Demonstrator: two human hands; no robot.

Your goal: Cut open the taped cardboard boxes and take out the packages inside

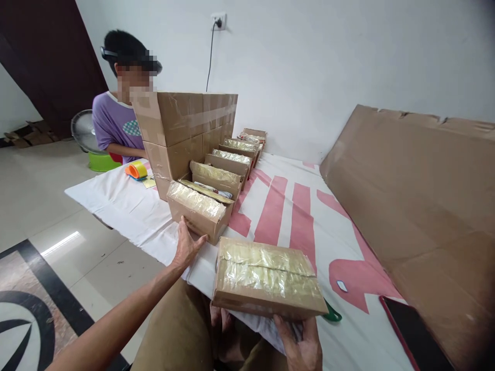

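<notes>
My left hand point(188, 246) has its fingers and thumb spread, touching the near side of an open cardboard box point(197, 221) at the front end of a row. Clear tape shines on that box's raised flap. Nearest to me lies a taped, closed cardboard box point(266, 273), by the table's front edge. At its near lower edge is my right hand point(300, 344), thumb and fingers apart, the tips against the box. Part of the right fingers is hidden. A green handle point(332, 313) sticks out beside this box's right corner.
Stacked cartons point(181, 123) stand behind the row of open boxes point(232, 157). Across the table sits a person in a purple shirt point(112, 121). Orange and yellow tape rolls point(136, 170) lie at left. A large cardboard sheet point(421, 206) leans at right, near a phone point(413, 330).
</notes>
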